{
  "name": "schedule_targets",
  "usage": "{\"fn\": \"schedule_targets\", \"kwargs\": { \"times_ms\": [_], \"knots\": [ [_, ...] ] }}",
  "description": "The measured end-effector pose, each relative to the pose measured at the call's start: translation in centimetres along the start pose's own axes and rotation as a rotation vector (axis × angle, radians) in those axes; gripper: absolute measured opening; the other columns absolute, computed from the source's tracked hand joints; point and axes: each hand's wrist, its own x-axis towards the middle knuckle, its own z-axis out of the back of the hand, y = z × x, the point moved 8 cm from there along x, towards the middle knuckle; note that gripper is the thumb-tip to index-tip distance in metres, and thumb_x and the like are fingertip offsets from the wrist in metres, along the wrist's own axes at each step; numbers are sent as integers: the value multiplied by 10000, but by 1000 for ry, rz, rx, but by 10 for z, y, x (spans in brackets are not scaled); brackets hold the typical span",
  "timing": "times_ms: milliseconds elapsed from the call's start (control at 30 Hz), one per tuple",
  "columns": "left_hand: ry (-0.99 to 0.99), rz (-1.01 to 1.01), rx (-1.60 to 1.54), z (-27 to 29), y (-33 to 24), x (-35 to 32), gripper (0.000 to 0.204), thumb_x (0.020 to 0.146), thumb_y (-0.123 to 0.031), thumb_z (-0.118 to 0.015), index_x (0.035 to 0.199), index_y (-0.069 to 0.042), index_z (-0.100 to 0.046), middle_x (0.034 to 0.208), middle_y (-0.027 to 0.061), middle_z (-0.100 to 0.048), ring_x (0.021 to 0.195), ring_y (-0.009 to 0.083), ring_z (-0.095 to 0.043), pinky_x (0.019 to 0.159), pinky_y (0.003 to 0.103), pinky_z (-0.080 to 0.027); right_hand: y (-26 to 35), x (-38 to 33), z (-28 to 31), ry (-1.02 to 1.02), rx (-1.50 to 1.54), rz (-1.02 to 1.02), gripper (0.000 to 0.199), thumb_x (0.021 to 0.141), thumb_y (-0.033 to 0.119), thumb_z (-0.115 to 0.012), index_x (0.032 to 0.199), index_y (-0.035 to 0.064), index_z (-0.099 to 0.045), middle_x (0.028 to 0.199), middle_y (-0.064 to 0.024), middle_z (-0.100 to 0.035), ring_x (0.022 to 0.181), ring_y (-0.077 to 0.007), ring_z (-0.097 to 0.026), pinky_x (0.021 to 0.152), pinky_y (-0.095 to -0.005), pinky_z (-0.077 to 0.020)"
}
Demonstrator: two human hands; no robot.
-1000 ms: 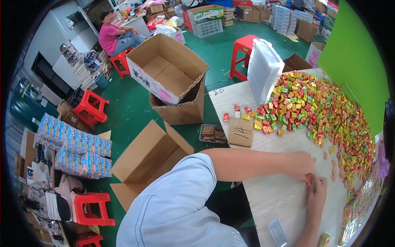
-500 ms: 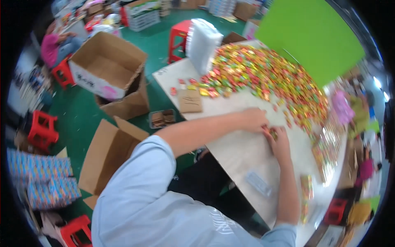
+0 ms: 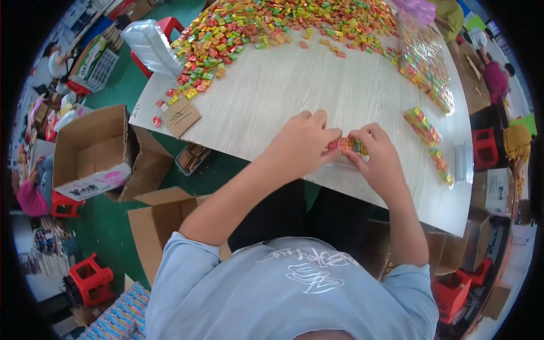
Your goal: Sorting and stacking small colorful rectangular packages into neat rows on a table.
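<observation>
Between my hands, just above the table's near edge, is a short row of small wrapped candies [image 3: 344,145] in red, orange and green. My left hand [image 3: 303,141] pinches its left end with thumb and fingertips. The right end sits in my right hand [image 3: 375,156], with the thumb below and the fingers bent over the top. Something clear, seemingly a plastic tray [image 3: 341,162], lies under the row, mostly hidden by my hands.
A large heap of wrapped candies [image 3: 255,22] covers the table's far side. Packed candy rows [image 3: 422,127] and clear trays [image 3: 464,162] lie right. A cardboard piece [image 3: 181,117] and a white plastic-wrapped stack [image 3: 152,48] are left. Open cartons [image 3: 93,150] stand on the green floor.
The view has swung, so the table and heap appear turned. My hands are now over the near edge, where the clear tray lay, and a candy row shows between them.
</observation>
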Motion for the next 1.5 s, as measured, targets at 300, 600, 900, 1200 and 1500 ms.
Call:
{"fn": "schedule_targets", "kwargs": {
  "times_ms": [300,600,900,1200,1500],
  "knots": [
    [-5,-30,52,-26,-10,-22,309,849,-222,-804,1119,-115,-697,1000,105,-574,898,312,-585,822,427,-515,-15,-40,-25,-81,9,-91,344,849,121,-799,1149,18,-668,1114,-152,-626,1084,-367,-602,939,-438,-506],
    [-48,-20,109,-34,-14,-62,483,870,-186,-783,1319,-70,-648,1427,101,-572,1207,316,-559,1009,430,-477,-22,-74,-27,-167,-48,-102,392,877,90,-743,1257,44,-655,1345,-129,-629,1167,-360,-567,1032,-444,-463],
    [-89,7,171,-28,-12,-65,491,847,-140,-765,1320,-78,-650,1420,102,-593,1269,311,-568,1034,444,-464,-11,-72,-31,-126,-125,-43,438,881,50,-708,1314,34,-652,1457,-117,-602,1329,-360,-535,1128,-455,-422],
    [-202,-138,-6,-38,-15,-48,427,811,-230,-734,1175,-26,-642,1295,164,-610,1269,331,-553,1068,448,-440,-17,-90,-27,-188,-275,-6,382,1014,165,-633,1366,22,-596,1427,-237,-576,1304,-441,-547,1099,-520,-438],
    [-174,-116,-97,-50,-8,-49,402,796,-240,-765,1118,-60,-605,1176,110,-579,1156,285,-544,982,416,-432,-33,-59,-38,137,-156,79,370,1040,172,-644,1375,36,-564,1418,-231,-511,1256,-415,-557,1043,-502,-484]
  ]
}}
